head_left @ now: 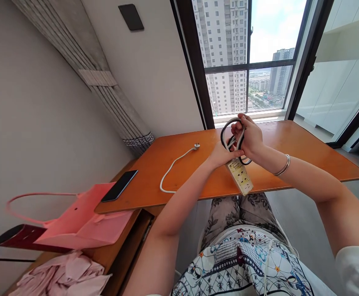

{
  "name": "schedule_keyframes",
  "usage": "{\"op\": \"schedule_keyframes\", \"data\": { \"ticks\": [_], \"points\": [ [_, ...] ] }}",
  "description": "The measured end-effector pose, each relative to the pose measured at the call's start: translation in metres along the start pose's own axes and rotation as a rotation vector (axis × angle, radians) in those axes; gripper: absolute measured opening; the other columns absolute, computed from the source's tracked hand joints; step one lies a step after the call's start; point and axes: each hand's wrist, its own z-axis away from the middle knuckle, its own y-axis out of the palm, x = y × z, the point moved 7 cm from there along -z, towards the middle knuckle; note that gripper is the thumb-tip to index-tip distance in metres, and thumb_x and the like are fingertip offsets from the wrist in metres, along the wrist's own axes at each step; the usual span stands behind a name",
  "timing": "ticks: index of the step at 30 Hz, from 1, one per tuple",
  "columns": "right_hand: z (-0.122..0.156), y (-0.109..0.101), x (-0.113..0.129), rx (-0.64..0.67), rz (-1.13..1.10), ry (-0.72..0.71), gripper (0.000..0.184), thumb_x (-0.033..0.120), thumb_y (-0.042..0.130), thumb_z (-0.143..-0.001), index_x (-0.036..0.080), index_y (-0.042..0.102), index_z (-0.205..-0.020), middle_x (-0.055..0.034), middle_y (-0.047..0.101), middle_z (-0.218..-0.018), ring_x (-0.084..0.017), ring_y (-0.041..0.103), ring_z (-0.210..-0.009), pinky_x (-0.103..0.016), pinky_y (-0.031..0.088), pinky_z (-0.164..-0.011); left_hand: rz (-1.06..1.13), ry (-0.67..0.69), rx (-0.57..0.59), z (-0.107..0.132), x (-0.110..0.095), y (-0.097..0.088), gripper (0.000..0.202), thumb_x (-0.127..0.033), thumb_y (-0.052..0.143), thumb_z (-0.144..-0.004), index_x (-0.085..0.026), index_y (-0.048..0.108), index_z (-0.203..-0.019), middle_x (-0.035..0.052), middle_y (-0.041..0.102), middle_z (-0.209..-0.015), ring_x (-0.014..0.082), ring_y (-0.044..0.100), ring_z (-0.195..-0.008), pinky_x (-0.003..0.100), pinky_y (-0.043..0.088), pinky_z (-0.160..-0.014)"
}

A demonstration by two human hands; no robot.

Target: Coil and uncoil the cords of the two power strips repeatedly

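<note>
Above the orange table (pixel 305 152), both my hands work at a white power strip (pixel 241 176) and its cord. My left hand (pixel 224 154) is closed on the top end of the strip, which hangs down tilted toward me. My right hand (pixel 250 135) grips a coil of cord loops (pixel 227 133), dark and white, held upright above the strip. The rest of the white cable (pixel 171 168) trails left across the table and ends in a plug (pixel 196 146) lying flat.
A black phone (pixel 119 186) lies at the table's left corner, partly on a pink bag (pixel 83 218). Pink cloth (pixel 65 277) lies on a lower wooden surface at left. A folded curtain (pixel 105 82) and a window (pixel 247 57) stand behind the table.
</note>
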Motion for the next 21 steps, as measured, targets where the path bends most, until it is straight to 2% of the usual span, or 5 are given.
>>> {"op": "schedule_keyframes", "data": {
  "ticks": [7, 10, 15, 18, 21],
  "points": [
    [0.007, 0.006, 0.023, 0.397, 0.332, -0.068, 0.038, 0.033, 0.058, -0.081, 0.025, 0.052, -0.117, -0.0063, 0.065, -0.1, -0.024, 0.062, -0.103, -0.04, 0.055, -0.08, -0.107, 0.039, -0.021, 0.003, -0.003, -0.004, 0.023, -0.039, 0.066, -0.071, -0.018, 0.059, -0.066, -0.0034, 0.05, -0.06, 0.0132, 0.047, -0.061, 0.027, 0.037, -0.059],
    [0.011, 0.001, 0.038, 0.581, 0.686, -0.26, 0.058, 0.032, 0.062, -0.076, 0.024, 0.05, -0.132, -0.0108, 0.063, -0.115, -0.029, 0.057, -0.115, -0.047, 0.053, -0.087, -0.104, 0.034, 0.0, 0.004, -0.005, -0.005, 0.024, -0.04, 0.063, -0.071, -0.018, 0.06, -0.064, -0.0025, 0.05, -0.058, 0.0128, 0.046, -0.059, 0.027, 0.036, -0.057],
    [0.009, -0.017, 0.043, 0.692, 1.188, -0.612, 0.074, 0.047, 0.074, -0.074, 0.023, 0.052, -0.14, -0.0172, 0.047, -0.146, -0.038, 0.041, -0.137, -0.06, 0.037, -0.11, -0.052, 0.028, 0.027, 0.008, -0.008, -0.005, 0.027, -0.041, 0.06, -0.071, -0.019, 0.052, -0.057, -0.0024, 0.045, -0.053, 0.0121, 0.042, -0.054, 0.027, 0.034, -0.054],
    [0.01, -0.021, 0.035, 0.779, 1.247, -0.658, 0.07, 0.049, 0.072, -0.078, 0.023, 0.053, -0.14, -0.0166, 0.045, -0.152, -0.038, 0.036, -0.144, -0.058, 0.035, -0.113, -0.027, 0.074, 0.037, 0.008, -0.009, -0.005, 0.024, -0.04, 0.064, -0.067, -0.019, 0.055, -0.059, -0.0023, 0.047, -0.056, 0.0138, 0.046, -0.061, 0.027, 0.037, -0.059],
    [0.011, -0.023, 0.027, 0.802, 1.292, -0.616, 0.048, 0.039, 0.063, -0.086, 0.018, 0.061, -0.129, -0.0173, 0.062, -0.134, -0.033, 0.056, -0.126, -0.049, 0.045, -0.102, -0.005, 0.094, 0.07, 0.007, -0.009, -0.004, 0.02, -0.034, 0.07, -0.06, -0.019, 0.059, -0.066, -0.0024, 0.052, -0.062, 0.0149, 0.05, -0.067, 0.027, 0.04, -0.064]
  ]
}}
